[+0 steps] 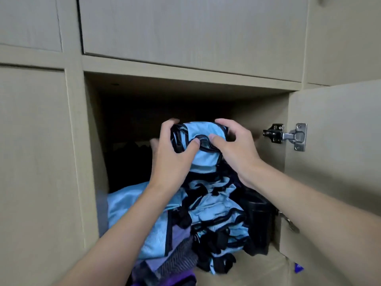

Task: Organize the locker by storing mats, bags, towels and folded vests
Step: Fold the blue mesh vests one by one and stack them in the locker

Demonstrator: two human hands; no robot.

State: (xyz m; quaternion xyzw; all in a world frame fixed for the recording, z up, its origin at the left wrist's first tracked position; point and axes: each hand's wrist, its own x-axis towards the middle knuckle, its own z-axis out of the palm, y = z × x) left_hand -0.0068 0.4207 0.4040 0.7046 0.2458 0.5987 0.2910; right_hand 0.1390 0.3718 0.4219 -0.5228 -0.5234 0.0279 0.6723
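Note:
A folded light-blue vest with black trim [203, 139] is held inside the open locker compartment [185, 83], above a tall stack of similar folded vests [218, 219]. My left hand [171, 153] grips its left side, thumb on the front. On the right side, my right hand [233, 145] grips it with fingers over the top. A looser light-blue vest [132, 211] lies at the stack's left. Purple and grey fabric [175, 254] sits at the front of the shelf.
The locker door [334, 162] stands open on the right, with a metal hinge [286, 136]. A black cylindrical object [257, 223] stands right of the stack. Dark items fill the back left of the compartment. Closed beige doors [193, 29] surround the opening.

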